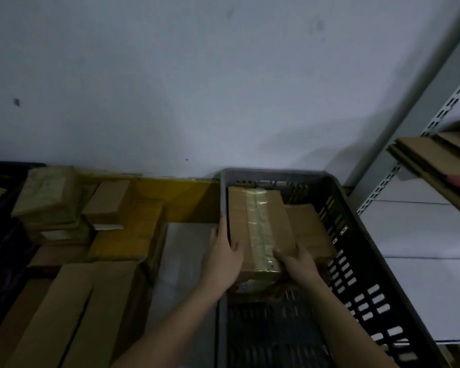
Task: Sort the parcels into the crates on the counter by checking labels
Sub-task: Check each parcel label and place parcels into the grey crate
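Both of my hands are on one taped cardboard parcel inside the grey slatted crate on the right of the desk; my left hand lies along the parcel's left side, fingers straight and close together against the cardboard, thumb hooked over the top edge; my right hand holds the near right corner, fingers curled round it, thumb on top beside the strip of clear tape that runs the length of the box; the parcel sits tilted in the far half of the crate, its far end near the crate's back wall, and it rests partly on a flatter brown parcel lying to its right; the near half of the crate shows its bare slatted floor; no label is readable in this dim light; just left of the crate lies a pale flat package, and beyond that a yellow crate holding several brown boxes; a stack of small wrapped parcels stands further left; long cardboard boxes lie at the near left; at the right edge a metal shelf upright with folded cardboard on it.
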The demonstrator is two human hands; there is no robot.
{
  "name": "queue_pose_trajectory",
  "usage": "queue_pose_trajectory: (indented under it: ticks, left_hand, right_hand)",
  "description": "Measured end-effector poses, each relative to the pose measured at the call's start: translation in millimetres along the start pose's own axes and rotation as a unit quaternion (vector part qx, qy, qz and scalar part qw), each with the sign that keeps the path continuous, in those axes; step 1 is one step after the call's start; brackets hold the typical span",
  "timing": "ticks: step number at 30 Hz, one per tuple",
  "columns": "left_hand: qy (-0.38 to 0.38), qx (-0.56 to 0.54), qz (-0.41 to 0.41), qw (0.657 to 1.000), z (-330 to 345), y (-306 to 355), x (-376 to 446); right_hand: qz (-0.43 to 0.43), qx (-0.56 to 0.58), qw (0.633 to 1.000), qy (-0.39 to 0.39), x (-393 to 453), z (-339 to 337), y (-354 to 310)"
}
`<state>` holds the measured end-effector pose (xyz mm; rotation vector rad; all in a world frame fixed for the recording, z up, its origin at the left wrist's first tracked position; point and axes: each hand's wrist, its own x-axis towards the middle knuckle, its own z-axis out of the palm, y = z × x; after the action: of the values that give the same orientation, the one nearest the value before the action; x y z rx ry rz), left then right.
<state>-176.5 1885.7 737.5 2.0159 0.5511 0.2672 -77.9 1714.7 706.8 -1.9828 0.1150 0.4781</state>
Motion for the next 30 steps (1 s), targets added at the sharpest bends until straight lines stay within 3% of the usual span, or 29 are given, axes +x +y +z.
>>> queue_pose_trajectory:
  ticks: [4, 7, 11, 12, 14, 16, 18, 20, 23, 26, 30]
  left_hand:
    - [0.003, -0.002, -0.005, 1.0, -4.5, 10.4, -6.5]
    - [0.05, 0.042, -0.041, 0.997, -7.6, 23.2, -13.7]
    - [0.139, 0.242, 0.078, 0.957, -12.4, 50.0, -37.2]
    - [0.131, 0.227, 0.11, 0.959, -10.2, 58.3, -45.1]
    - [0.072, 0.03, 0.124, 0.989, -4.4, 78.8, -62.0]
    - [-0.012, -0.154, 0.101, 0.983, -1.1, 98.5, -70.1]
    - [-0.065, -0.239, 0.084, 0.965, -6.0, 118.4, -73.5]
    - [-0.072, -0.294, 0.045, 0.952, -13.6, 131.6, -69.9]
    - [-0.017, -0.292, 0.005, 0.956, -16.8, 138.8, -65.5]
    - [0.044, -0.313, 0.012, 0.949, -20.5, 129.9, -59.9]
    - [0.045, -0.356, 0.025, 0.933, -36.2, 113.3, -51.0]
  right_hand:
    - [-0.016, 0.017, 1.0, 0.009, -9.9, -13.0, -13.9]
    - [-0.056, 0.01, 0.998, 0.008, -25.8, -43.0, -33.2]
    - [-0.117, 0.086, 0.989, 0.004, -58.9, -90.6, -51.1]
    - [-0.143, 0.105, 0.984, 0.018, -68.8, -100.0, -52.9]
    - [-0.202, 0.143, 0.967, 0.054, -88.4, -115.3, -55.6]
    - [-0.245, 0.183, 0.949, 0.075, -103.9, -124.5, -58.6]
    - [-0.282, 0.194, 0.936, 0.085, -114.0, -130.2, -63.1]
    - [-0.313, 0.191, 0.927, 0.074, -121.0, -128.8, -70.5]
    - [-0.359, 0.167, 0.917, 0.049, -126.6, -116.2, -78.8]
    - [-0.374, 0.176, 0.91, 0.001, -123.9, -105.4, -85.1]
    - [-0.386, 0.159, 0.907, -0.063, -107.4, -100.2, -77.6]
